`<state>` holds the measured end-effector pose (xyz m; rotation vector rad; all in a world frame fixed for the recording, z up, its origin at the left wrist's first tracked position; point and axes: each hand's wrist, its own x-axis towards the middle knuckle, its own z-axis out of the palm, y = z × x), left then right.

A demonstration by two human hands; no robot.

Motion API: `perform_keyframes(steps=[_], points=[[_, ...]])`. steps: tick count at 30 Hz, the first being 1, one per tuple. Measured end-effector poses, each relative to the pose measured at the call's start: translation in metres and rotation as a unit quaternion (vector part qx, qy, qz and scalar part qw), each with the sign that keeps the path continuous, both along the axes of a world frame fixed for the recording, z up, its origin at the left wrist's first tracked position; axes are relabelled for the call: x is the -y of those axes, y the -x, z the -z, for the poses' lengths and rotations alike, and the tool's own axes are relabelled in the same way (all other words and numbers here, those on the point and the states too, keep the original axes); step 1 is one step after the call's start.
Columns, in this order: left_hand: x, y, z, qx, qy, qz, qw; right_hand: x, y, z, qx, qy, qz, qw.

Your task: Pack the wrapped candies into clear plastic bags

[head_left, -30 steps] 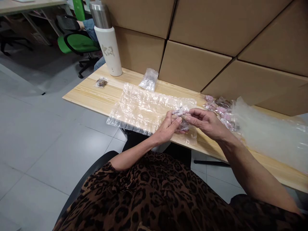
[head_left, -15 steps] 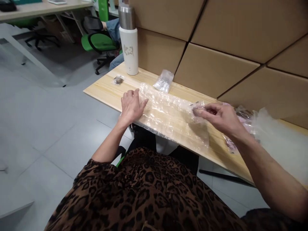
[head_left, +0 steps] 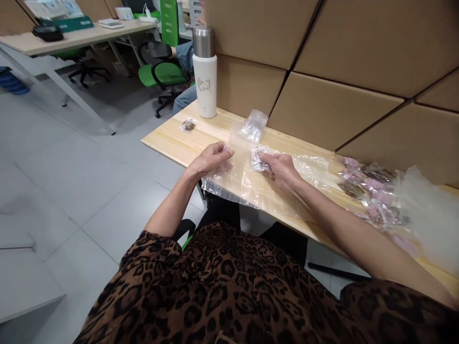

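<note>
A large clear plastic bag (head_left: 251,184) lies across the near edge of the wooden table (head_left: 172,138). My left hand (head_left: 211,159) pinches and lifts the bag's left end. At the bag's lifted opening my right hand (head_left: 279,168) holds a small clear packet (head_left: 258,160) with dark contents. Both hands are close together over the bag's left part.
A white and steel flask (head_left: 205,76) stands at the table's far left. Near it lie a tiny packet (head_left: 187,125) and a small clear bag (head_left: 254,125). A pile of pinkish packets (head_left: 373,191) and a big plastic bag (head_left: 428,210) fill the right. Cardboard boxes (head_left: 322,62) wall the back. A seated person (head_left: 182,57) is beyond.
My left hand went from flat on the bag to pinching and lifting its left end. My right hand carried the small packet leftward to the bag's opening. The view shifted left.
</note>
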<state>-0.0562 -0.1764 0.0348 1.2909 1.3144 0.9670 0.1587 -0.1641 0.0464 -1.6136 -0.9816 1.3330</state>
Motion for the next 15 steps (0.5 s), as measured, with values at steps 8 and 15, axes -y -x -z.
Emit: perform_keyframes(steps=[8, 15], points=[[-0.019, -0.017, -0.005, 0.280, 0.209, 0.044, 0.936, 0.000, 0.002, 0.001, -0.017, 0.017, -0.009, 1.000], [-0.024, -0.026, -0.012, 0.307, 0.245, 0.059, 0.918, -0.005, -0.012, 0.001, -0.026, 0.002, -0.010, 1.000]])
